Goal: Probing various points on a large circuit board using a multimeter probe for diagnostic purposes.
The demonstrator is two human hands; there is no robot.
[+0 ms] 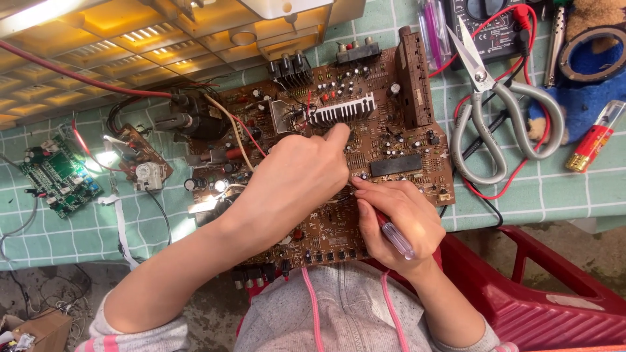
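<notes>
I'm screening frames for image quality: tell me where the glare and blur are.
Head view: strong glare on the plastic casing at top left and a bright spot near the green board; the brown circuit board is evenly lit and sharp; both hands, left and right, show no motion blur.

1. We see a brown circuit board (pixel 365 150), matt and laminate-like, studded with small glossy parts.
2. Its finned heat sink (pixel 341 109) looks like bare silvery metal.
3. The pen-like tool (pixel 395 237) in the right hand (pixel 398 221) has a clear glossy plastic handle.
4. The surface carries a green checked cloth (pixel 561 189), soft and matt.
5. The scissors (pixel 497 111) at far right have shiny metal blades and grey plastic handles.
6. The near red chair (pixel 535 293) is smooth plastic.
</notes>
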